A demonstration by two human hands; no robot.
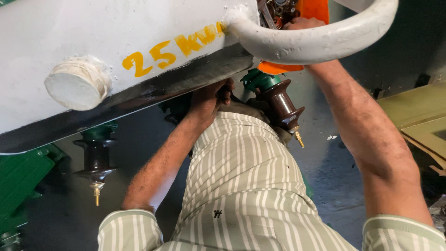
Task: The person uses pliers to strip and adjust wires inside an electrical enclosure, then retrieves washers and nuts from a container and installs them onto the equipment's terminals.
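A large grey-white metal tank (139, 28) with yellow painted marks fills the upper left. My left hand (211, 97) reaches under its dark lower rim with the fingers curled; what they close on is hidden. My right hand (302, 23) is raised behind a thick white curved handle (316, 42), against an orange object (313, 9) and metal parts (274, 11). The handle covers most of that hand. A brown ribbed insulator (278, 104) with a brass tip on a green base sits between my arms.
A second brown insulator (96, 158) with a brass stud hangs at the left, beside green metal parts (18, 181). A round white plug (76, 83) sticks out of the tank wall. An olive flat panel (418, 116) lies at the right over a dark floor.
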